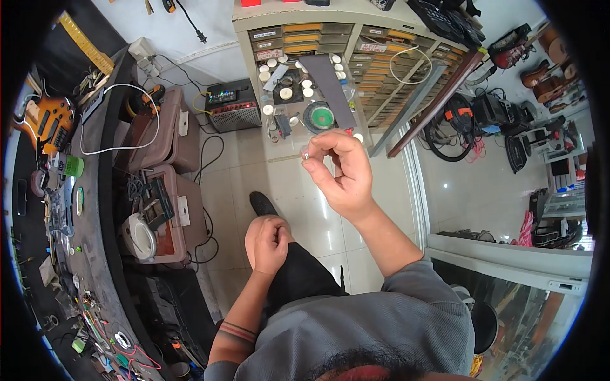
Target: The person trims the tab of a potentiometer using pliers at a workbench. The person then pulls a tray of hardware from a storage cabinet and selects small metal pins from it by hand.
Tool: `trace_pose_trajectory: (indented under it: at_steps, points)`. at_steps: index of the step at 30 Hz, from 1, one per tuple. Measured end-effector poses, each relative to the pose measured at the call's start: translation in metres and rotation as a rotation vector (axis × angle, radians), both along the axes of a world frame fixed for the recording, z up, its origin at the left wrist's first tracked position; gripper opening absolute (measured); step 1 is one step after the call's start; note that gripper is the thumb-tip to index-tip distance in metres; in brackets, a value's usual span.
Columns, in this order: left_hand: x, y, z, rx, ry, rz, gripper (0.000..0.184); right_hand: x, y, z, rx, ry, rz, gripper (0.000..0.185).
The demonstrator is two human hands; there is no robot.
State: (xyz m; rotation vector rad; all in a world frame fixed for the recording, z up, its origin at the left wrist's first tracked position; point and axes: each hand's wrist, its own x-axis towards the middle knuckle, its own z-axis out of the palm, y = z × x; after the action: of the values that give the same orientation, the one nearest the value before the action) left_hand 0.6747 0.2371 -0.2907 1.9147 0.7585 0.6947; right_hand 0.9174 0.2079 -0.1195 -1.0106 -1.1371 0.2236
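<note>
Shows a tiny bit [306,155], whitish with a silvery glint, smaller than a fingertip; looks stubby; cannot make out the exact shape or material at such a size, nor see the part under the finger pads; loses the near right part of the worktop [287,151] behind the raised right hand [346,174]; cannot see the palm of the left hand [270,244], turned down on the knee [250,242]; holds the bit at the very tips of the right hand, pinched between thumb and forefinger, on the side away from the wrist; sets it, in this view, against the worktop's near edge; rests the left hand loosely curled, with no telling of anything clasped beneath; shows, on the worktop, white rounds [286,93] towards the left and right edges, a green disc [323,117] towards the near edge, and a grey strip [327,89] slanting from the far edge towards the near right corner.
</note>
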Motion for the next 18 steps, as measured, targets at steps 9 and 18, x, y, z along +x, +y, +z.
trace_pose_trajectory:
  at_steps: [9,18]
  points:
    - [-0.004,-0.003,0.0,-0.088,0.019,0.047,0.011,-0.007,-0.024,-0.052,-0.542,0.467,-0.025,0.012]
    - [-0.006,-0.002,-0.01,-0.021,0.02,0.029,0.011,-0.006,0.003,-0.097,-0.37,0.552,-0.229,0.017]
